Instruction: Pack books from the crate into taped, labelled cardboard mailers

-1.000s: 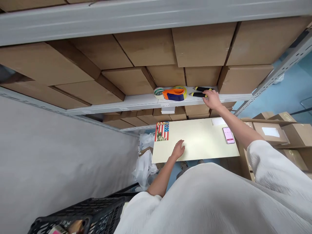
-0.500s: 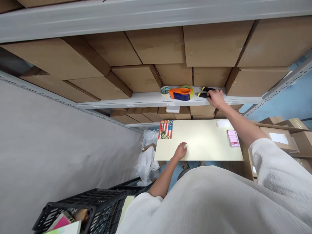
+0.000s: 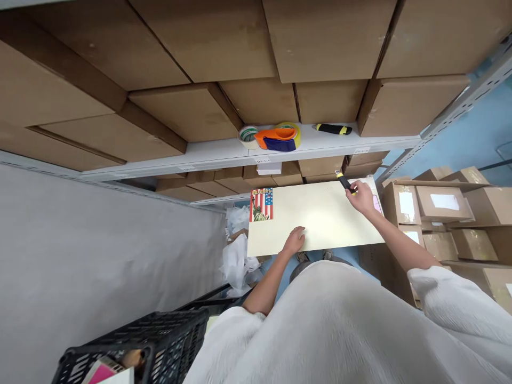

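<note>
My right hand (image 3: 363, 197) is closed around a black and yellow utility knife (image 3: 344, 183), held over the far right part of a pale yellow table (image 3: 320, 218). A second black and yellow knife (image 3: 333, 129) lies on the white shelf (image 3: 224, 152) above. My left hand (image 3: 295, 241) rests on the table's near edge, fingers loosely bent, holding nothing. A card with a flag and statue picture (image 3: 261, 204) lies at the table's far left corner. A pink phone (image 3: 377, 202) is mostly hidden behind my right hand.
An orange and blue tape dispenser (image 3: 276, 140) and a tape roll (image 3: 248, 136) sit on the shelf. Brown cartons (image 3: 280, 42) fill the shelves; more cartons (image 3: 436, 208) are stacked at the right. A black crate (image 3: 132, 349) is at lower left, crumpled white paper (image 3: 236, 261) beside the table.
My right hand has come down from the shelf to the table with one of the two knives in it. The other knife stays on the shelf. The left hand has not moved.
</note>
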Action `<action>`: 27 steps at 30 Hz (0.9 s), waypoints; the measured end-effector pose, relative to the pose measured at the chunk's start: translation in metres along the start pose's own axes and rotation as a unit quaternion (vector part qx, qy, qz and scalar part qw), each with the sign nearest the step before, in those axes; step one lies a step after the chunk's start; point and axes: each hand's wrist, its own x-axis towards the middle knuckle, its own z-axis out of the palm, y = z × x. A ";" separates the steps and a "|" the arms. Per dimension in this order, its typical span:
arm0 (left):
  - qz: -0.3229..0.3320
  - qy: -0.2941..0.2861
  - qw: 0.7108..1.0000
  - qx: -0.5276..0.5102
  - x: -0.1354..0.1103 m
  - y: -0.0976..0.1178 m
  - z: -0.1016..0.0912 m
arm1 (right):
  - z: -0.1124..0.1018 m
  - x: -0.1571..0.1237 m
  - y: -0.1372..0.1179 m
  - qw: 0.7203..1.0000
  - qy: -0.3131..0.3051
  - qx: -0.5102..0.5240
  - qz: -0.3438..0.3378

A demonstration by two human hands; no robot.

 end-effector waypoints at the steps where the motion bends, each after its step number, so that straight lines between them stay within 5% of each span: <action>1: 0.001 -0.002 1.000 -0.001 -0.001 -0.001 0.002 | 0.009 -0.011 0.012 0.999 -0.018 -0.009 0.035; 9: -0.026 -0.023 0.999 0.008 -0.014 -0.013 0.014 | 0.064 -0.067 0.075 0.962 -0.148 -0.115 0.198; 27: -0.063 -0.035 0.997 0.012 -0.033 -0.021 0.016 | 0.089 -0.068 0.110 0.928 -0.243 -0.193 0.206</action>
